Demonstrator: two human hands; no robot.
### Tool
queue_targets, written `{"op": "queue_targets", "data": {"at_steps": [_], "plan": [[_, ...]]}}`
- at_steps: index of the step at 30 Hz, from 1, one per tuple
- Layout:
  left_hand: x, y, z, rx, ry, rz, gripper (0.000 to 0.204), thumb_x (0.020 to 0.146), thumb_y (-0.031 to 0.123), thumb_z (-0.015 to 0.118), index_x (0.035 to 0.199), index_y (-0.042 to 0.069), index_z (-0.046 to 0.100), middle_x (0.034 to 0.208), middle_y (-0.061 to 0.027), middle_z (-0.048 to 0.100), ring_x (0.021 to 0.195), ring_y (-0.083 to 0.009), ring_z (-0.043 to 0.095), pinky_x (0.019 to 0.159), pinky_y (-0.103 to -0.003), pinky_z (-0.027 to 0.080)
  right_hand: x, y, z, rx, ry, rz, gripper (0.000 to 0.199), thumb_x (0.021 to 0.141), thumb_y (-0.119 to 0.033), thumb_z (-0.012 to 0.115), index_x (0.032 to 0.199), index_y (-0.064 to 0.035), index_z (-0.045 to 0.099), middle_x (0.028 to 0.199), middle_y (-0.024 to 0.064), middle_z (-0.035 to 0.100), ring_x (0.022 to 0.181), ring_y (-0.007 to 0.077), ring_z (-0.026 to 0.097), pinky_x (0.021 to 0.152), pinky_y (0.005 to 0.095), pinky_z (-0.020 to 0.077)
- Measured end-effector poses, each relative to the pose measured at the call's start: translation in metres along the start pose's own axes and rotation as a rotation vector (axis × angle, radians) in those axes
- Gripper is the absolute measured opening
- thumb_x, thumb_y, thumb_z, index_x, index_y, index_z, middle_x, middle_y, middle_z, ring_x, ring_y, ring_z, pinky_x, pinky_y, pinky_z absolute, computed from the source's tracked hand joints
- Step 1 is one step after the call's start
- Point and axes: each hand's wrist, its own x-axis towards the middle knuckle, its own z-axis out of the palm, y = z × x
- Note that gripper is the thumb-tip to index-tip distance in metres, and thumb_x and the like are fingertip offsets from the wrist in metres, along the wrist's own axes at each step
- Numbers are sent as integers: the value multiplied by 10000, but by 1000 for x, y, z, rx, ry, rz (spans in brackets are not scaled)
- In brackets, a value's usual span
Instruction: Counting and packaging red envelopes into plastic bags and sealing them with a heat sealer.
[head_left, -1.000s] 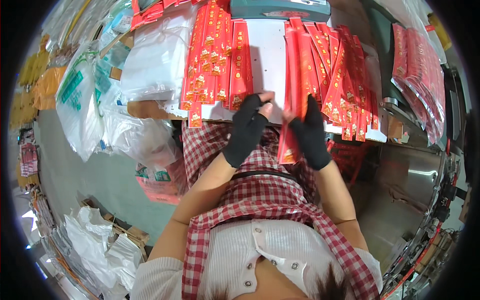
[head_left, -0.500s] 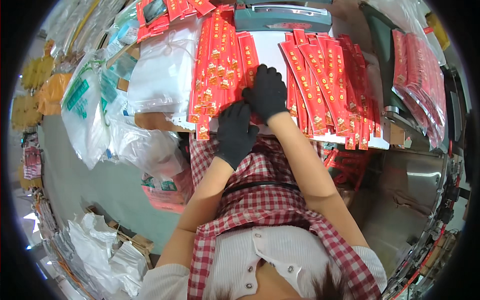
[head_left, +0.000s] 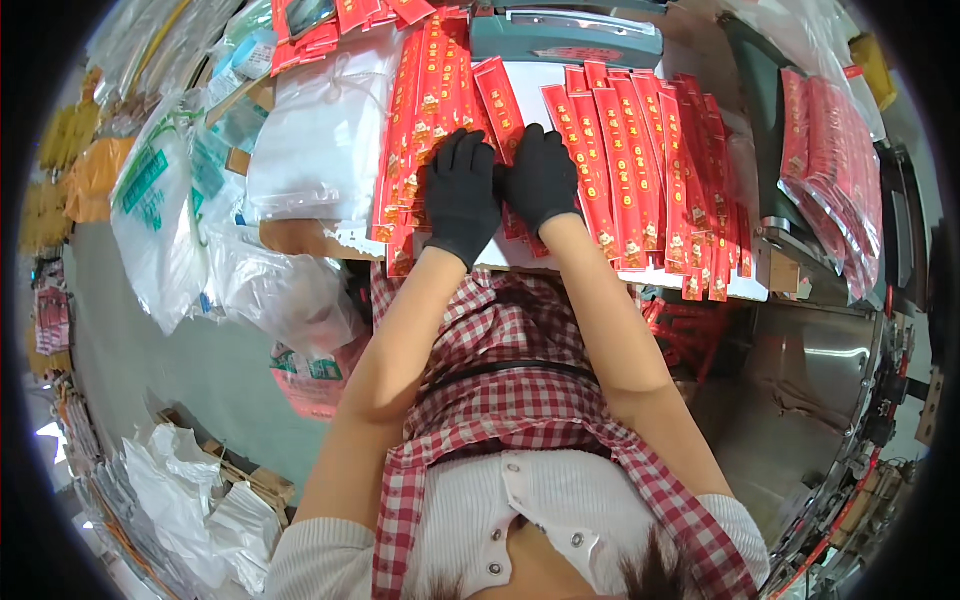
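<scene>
Both my hands wear black gloves and lie over long red printed strip packets on the table. My left hand (head_left: 463, 200) rests, fingers stretched out and slightly apart, on the right edge of the left pile of red strips (head_left: 430, 85). Beside it, my right hand (head_left: 543, 180) has its fingers bent down at the edge of a slanted red strip (head_left: 499, 105) that runs down between the hands. What lies under its fingertips and thumb is hidden. Close to the right hand spreads the right pile of red strips (head_left: 630, 165), overlapping and uneven at the ends.
A grey-green sealer-like device (head_left: 565, 40) stands behind the strips. Left of them lies a tied stack of clear bags (head_left: 315, 150), with plastic bags (head_left: 160, 210) hanging off the table. Bagged red packets (head_left: 830, 170) lie at the far right. White sheeting (head_left: 190, 500) is on the floor.
My left hand has moved forward from the table's near edge onto the strips, beside the right hand. The right hand has barely shifted. Strips in the right pile lie at different angles.
</scene>
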Motion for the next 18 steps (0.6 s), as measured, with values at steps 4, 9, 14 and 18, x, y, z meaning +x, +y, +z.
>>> {"op": "queue_targets", "data": {"at_steps": [4, 9, 14, 18], "plan": [[1, -15, 1, 231, -56, 235, 317, 818, 202, 618, 1113, 87, 627, 1226, -86, 610, 1256, -286, 491, 966, -450, 430, -4, 8, -2, -87, 113, 56, 642, 677, -443, 812, 1070, -11, 545, 998, 196, 614, 939, 357, 645, 782, 452, 538], [4, -5, -9, 179, -127, 137, 316, 786, 190, 641, 1086, 92, 626, 1195, -91, 605, 1232, -291, 500, 953, -463, 431, 18, 50, -28, 38, -98, 91, 508, 704, -440, 766, 980, -31, 648, 929, 217, 695, 925, 366, 691, 798, 463, 550], [-12, 29, -25, -167, -109, 80, 314, 774, 112, 670, 1079, 62, 617, 1127, -104, 612, 1133, -303, 551, 935, -439, 451, 12, 69, -38, -37, -36, 137, 400, 727, -376, 736, 954, -51, 680, 935, 200, 699, 912, 363, 687, 791, 454, 548], [-28, 40, -13, -931, -280, -334, 315, 896, 149, 664, 1180, 34, 592, 1171, -90, 624, 1091, -183, 589, 886, -332, 490, -3, 85, -48, 285, -6, 63, 402, 735, -332, 737, 946, -5, 638, 903, 230, 679, 893, 370, 676, 776, 441, 534]]}}
